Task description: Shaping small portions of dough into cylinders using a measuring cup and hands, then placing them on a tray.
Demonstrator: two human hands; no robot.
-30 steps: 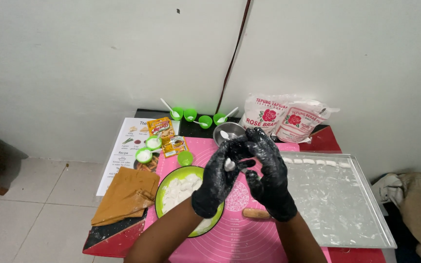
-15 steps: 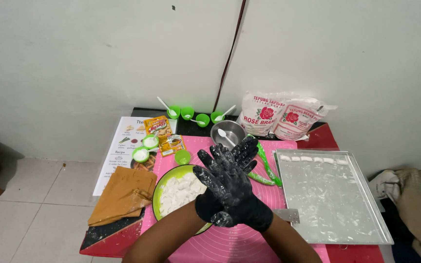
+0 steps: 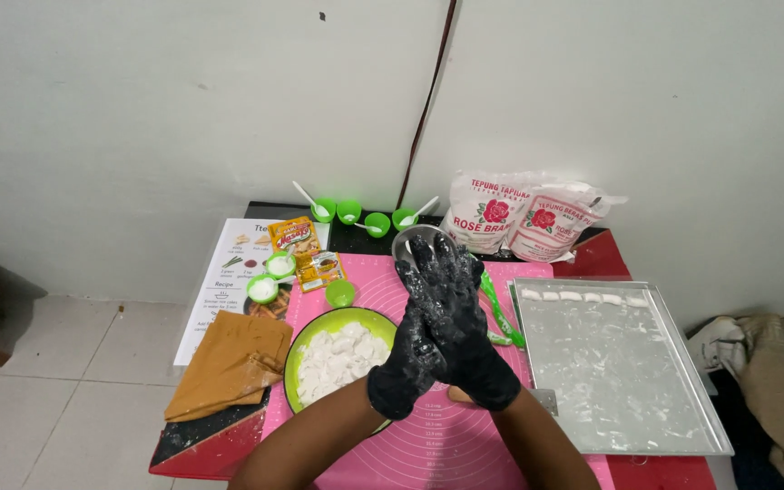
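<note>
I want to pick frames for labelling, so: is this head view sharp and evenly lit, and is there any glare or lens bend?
Head view: mostly sharp, lit evenly with soft shadows; the gloved left hand and right hand, pressed together, look slightly smeared; the metal tray shows a dull sheen, no hard glare; the wall cable leans, hinting at wide-angle bend; the dark shape at the left edge is blurred.

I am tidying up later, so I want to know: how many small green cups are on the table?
7. Four stand in a row at the back by the wall. Three stand left of the gloved hands. The hands may hide more.
</note>
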